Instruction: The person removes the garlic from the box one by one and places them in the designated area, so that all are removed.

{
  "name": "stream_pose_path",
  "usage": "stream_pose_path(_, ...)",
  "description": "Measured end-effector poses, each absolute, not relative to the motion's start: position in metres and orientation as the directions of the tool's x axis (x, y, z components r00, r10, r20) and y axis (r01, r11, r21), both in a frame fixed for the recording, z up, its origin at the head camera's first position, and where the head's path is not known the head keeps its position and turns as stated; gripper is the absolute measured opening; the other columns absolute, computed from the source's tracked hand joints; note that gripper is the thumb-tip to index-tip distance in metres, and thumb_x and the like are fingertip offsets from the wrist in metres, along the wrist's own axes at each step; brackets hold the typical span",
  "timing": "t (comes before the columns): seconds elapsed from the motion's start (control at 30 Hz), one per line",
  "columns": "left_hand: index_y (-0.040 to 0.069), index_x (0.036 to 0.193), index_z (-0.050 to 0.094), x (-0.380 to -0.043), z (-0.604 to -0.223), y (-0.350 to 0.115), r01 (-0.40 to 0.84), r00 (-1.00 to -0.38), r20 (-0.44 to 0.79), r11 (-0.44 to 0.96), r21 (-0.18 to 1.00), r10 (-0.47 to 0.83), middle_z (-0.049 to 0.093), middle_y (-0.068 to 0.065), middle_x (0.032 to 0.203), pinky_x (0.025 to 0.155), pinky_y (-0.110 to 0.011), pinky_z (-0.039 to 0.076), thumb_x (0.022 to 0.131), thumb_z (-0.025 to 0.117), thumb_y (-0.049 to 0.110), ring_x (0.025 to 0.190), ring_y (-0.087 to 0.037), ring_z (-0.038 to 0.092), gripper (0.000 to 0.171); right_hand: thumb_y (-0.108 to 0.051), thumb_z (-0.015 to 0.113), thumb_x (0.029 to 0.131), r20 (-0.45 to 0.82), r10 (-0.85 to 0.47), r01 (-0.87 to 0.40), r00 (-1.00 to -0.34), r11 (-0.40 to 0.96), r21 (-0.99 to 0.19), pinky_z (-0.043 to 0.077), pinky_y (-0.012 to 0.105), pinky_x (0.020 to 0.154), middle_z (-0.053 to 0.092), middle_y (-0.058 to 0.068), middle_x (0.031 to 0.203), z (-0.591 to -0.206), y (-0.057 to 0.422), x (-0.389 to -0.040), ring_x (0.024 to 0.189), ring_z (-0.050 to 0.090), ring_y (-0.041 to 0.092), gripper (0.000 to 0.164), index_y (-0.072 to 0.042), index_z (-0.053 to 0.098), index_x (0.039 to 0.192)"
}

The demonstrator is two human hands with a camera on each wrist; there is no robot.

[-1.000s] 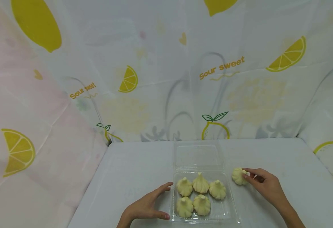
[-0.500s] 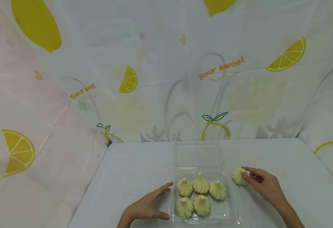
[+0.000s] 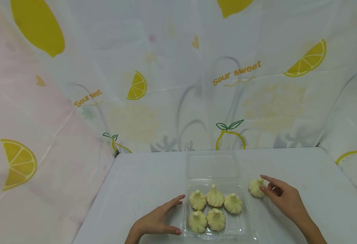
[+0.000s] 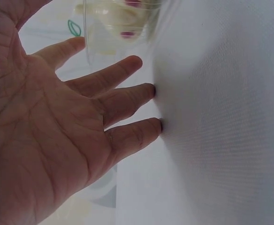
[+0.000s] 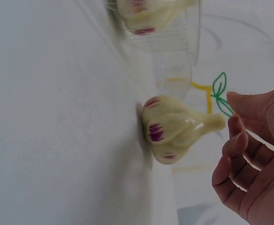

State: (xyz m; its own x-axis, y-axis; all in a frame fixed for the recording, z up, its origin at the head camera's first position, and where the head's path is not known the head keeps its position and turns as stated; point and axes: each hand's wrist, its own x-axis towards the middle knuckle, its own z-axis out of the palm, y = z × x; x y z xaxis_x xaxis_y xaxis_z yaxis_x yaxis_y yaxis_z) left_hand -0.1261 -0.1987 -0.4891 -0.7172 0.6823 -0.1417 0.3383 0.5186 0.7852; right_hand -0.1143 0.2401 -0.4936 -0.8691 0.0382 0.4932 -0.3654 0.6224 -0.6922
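Note:
A clear plastic clamshell container [image 3: 238,226] holds several pale garlic bulbs [image 3: 216,220], with a bare spot at its front right corner. To its right, one garlic bulb [image 3: 255,188] stands on the table, stem up and with purple streaks near its base in the right wrist view. My right hand [image 3: 283,198] hovers at this bulb's stem; the right wrist view shows thumb and fingers apart from it, loosely curled around nothing. Fingers spread, my left hand [image 3: 155,220] rests beside the container's left wall, some fingertips on the table in the left wrist view.
The container's hinged lid [image 3: 213,166] lies folded back behind it. A white cover lies over the table [image 3: 147,176]. Behind and at the sides hangs a lemon-print curtain [image 3: 166,115], meeting the table's back edge.
My right index finger has lifted off the stem of the loose garlic bulb, widening the gap from the thumb. The bulb stays in place; my left hand has not moved.

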Motion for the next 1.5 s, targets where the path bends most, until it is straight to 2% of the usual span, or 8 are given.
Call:
stream_pose_path(0.67,0.026,0.157,0.024,-0.125,-0.485,-0.197,0.339,-0.723,-0.13,0.512,0.789,0.679,0.043,-0.009,0.149,0.108,-0.051,0.034,0.079,0.082,0.041,0.138,-0.029,0.038,0.098,0.007,0.083,0.072,0.602,-0.076,-0.525,-0.795,0.583,-0.62,0.038,0.014,0.051,0.052,-0.013,0.076,-0.485,0.214,-0.102,0.058,0.044,0.002,0.05,-0.013,0.072,0.116)
stream_pose_path(1.0,0.027,0.157,0.024,-0.125,-0.486,-0.197,0.34,-0.725,-0.127,0.513,0.788,0.677,0.044,-0.008,0.149,0.108,-0.051,0.034,0.079,0.083,0.042,0.137,-0.028,0.039,0.099,0.006,0.082,0.073,0.596,-0.119,-0.557,-0.794,0.533,-0.637,0.04,0.014,0.052,0.055,-0.014,0.079,-0.484,0.198,-0.096,0.058,0.046,0.001,0.048,-0.01,0.071,0.116)
stream_pose_path(1.3,0.026,0.157,0.024,-0.126,-0.488,-0.197,0.345,-0.724,-0.12,0.508,0.789,0.679,0.045,-0.007,0.149,0.108,-0.05,0.034,0.078,0.083,0.042,0.137,-0.028,0.04,0.099,0.0,0.084,0.073,0.588,-0.152,-0.566,-0.795,0.536,-0.626,0.038,0.013,0.054,0.051,-0.017,0.079,-0.482,0.185,-0.092,0.06,0.043,-0.001,0.047,-0.016,0.072,0.116)
stream_pose_path(1.5,0.027,0.157,0.024,-0.126,-0.487,-0.197,0.346,-0.727,-0.128,0.521,0.781,0.675,0.045,-0.007,0.148,0.108,-0.05,0.035,0.078,0.083,0.043,0.137,-0.028,0.04,0.099,-0.001,0.085,0.073,0.604,-0.178,-0.6,-0.777,0.502,-0.623,0.039,0.012,0.055,0.051,-0.017,0.08,-0.483,0.178,-0.091,0.061,0.045,-0.001,0.045,-0.015,0.072,0.114)
